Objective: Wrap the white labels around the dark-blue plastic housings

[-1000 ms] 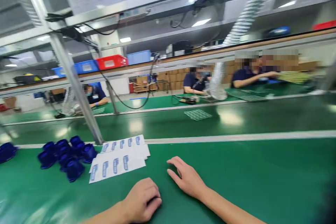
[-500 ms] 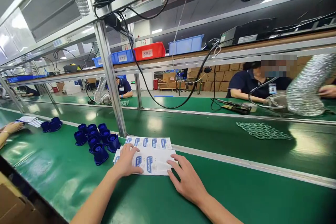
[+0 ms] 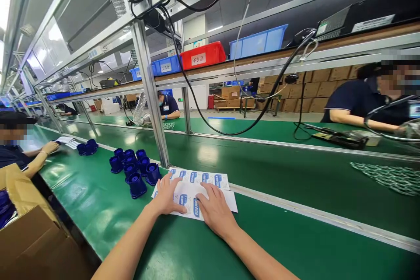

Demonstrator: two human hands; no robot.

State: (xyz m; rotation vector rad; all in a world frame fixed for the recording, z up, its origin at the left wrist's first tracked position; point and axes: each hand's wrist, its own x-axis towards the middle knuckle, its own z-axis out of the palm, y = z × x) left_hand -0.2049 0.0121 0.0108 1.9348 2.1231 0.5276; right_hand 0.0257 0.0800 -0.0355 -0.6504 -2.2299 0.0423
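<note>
Two overlapping white label sheets with blue printed labels lie on the green bench. My left hand [image 3: 166, 196] rests on the left part of the front label sheet [image 3: 229, 203], thumb and fingers apart. Over the middle of that sheet is my right hand [image 3: 217, 211], its fingers spread and bent a little, fingertips at the printed labels. Behind the fingers the back label sheet [image 3: 223, 181] shows a row of blue labels. To the left of my left hand stand several dark blue plastic parts [image 3: 136, 185], round-topped with flared bases.
A metal post [image 3: 152, 96] rises just behind the sheets. An open carton [image 3: 36, 236] stands at the lower left, near a co-worker's hand [image 3: 50, 146]. Blue and red bins [image 3: 203, 55] line the shelf above; a black cable [image 3: 229, 133] hangs below it. Green mesh [image 3: 387, 177] lies right.
My right hand has moved left from the sheet's right edge onto its middle. My left hand stays on the sheet. The view has turned left, bringing in the carton and more of a co-worker.
</note>
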